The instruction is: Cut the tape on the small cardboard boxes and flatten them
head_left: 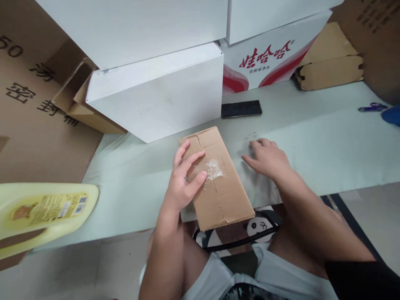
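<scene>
moderate diffuse light | soft shadow beside right hand [269, 159] | edges stretched

Carton [225, 183]: left edge partly covered by the left hand [183, 181], whose outer fingers are concealed; underside hidden. Bottle [46, 212], near left: truncated by the left frame edge, its finest print illegible. White box [134, 29], far: upper part beyond the top edge. Blue object [392, 115], right: cut off, identity indeterminate. Dark strand [251, 133]: too small to identify.
</scene>
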`<state>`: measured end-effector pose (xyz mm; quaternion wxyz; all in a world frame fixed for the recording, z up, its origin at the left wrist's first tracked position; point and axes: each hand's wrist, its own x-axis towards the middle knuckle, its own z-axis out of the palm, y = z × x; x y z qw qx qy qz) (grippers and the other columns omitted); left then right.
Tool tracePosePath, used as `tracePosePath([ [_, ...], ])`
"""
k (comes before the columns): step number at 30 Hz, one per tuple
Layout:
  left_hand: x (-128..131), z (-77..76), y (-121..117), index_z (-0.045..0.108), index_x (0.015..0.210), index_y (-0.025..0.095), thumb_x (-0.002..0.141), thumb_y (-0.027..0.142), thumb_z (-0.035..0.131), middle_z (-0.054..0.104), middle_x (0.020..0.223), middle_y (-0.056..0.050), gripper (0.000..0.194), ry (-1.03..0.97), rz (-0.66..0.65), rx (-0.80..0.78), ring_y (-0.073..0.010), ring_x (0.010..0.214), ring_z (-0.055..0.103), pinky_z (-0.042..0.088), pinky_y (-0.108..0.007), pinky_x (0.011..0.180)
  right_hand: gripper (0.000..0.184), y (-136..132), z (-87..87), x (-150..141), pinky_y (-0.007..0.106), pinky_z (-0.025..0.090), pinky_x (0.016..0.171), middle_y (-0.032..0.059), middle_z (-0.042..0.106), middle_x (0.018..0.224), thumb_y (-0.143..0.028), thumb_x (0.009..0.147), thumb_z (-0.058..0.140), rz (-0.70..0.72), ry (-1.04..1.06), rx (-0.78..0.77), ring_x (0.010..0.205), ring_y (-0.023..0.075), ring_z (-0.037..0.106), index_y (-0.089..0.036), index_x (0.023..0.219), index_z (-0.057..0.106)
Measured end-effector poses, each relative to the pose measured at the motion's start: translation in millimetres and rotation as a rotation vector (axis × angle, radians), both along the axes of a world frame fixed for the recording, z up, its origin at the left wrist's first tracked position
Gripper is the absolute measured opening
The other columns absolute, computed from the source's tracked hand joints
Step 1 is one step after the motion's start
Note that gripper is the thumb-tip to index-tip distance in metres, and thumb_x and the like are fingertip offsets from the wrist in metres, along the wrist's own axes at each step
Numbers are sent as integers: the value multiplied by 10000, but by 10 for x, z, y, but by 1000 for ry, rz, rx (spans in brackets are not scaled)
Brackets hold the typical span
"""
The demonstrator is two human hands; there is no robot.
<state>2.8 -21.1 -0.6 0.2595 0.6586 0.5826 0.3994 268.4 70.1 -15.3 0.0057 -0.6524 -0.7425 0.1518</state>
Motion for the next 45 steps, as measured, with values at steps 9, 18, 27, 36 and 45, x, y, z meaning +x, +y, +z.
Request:
tracePosePath([
  [9,-5,0,-7,706,1336,322,936,714,609,415,1676,-101,568,0,0,-4,-387,1595,366,417,-630,1245,409,148,-63,173,435,501,815,241,629,1305,-282,955,527,-51,-85,-10,1177,399,632,-145,1333,599],
  [18,16,-20,1,701,1340,337,940,700,613,414,1679,-86,547,3,5,10,-379,1593,371,418,-627,1248,148,197,82,311,382,487,683,133,762,962,-263,920,570,-8,61,-166,827,283,695,-197,996,679],
  [27,53,-34,18,708,1328,336,937,709,610,430,1657,-91,549,0,14,14,-379,1585,380,432,-628,1236,251,-138,502,176,286,522,566,13,754,833,-398,894,742,91,1313,-224,654,150,663,-254,1067,631],
  [36,65,-31,6,688,1349,315,975,687,559,420,1668,-101,543,19,13,26,-375,1588,375,398,-627,1258,68,-234,458,99,376,643,670,11,795,873,-258,877,721,90,1594,-334,683,183,738,-264,943,711],
  [45,74,-23,2,680,1354,329,1007,663,532,413,1671,-95,504,-11,3,33,-353,1596,370,408,-613,1258,219,-162,286,77,277,599,656,-21,715,775,-356,879,850,245,1570,-202,665,127,669,-269,1040,729],
])
